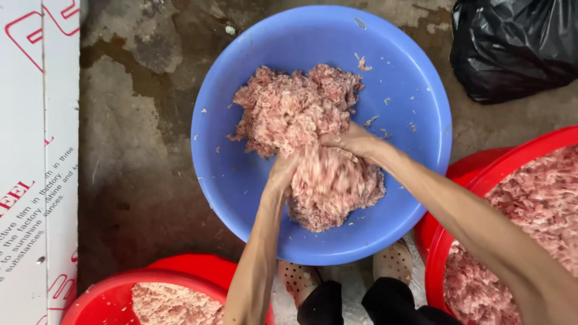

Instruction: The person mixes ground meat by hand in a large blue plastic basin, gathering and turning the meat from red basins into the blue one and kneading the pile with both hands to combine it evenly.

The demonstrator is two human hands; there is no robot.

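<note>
A big blue plastic basin [409,78] stands on the concrete floor and holds a heap of pink minced meat [295,105]. My left hand [282,171] is sunk into the middle of the heap, fingers buried in the meat. From the right, my right hand [352,139] presses into the same heap, its fingers gripping mince. Both forearms reach in from the bottom and lower right. The lower part of the meat looks blurred by motion.
A red basin [463,253] full of mince sits at the right, stacked on another red one. Another red basin [114,295] with mince is at the bottom left. A black plastic bag [512,48] lies top right. White printed cardboard [36,150] runs along the left. My sandalled feet [391,262] are below the blue basin.
</note>
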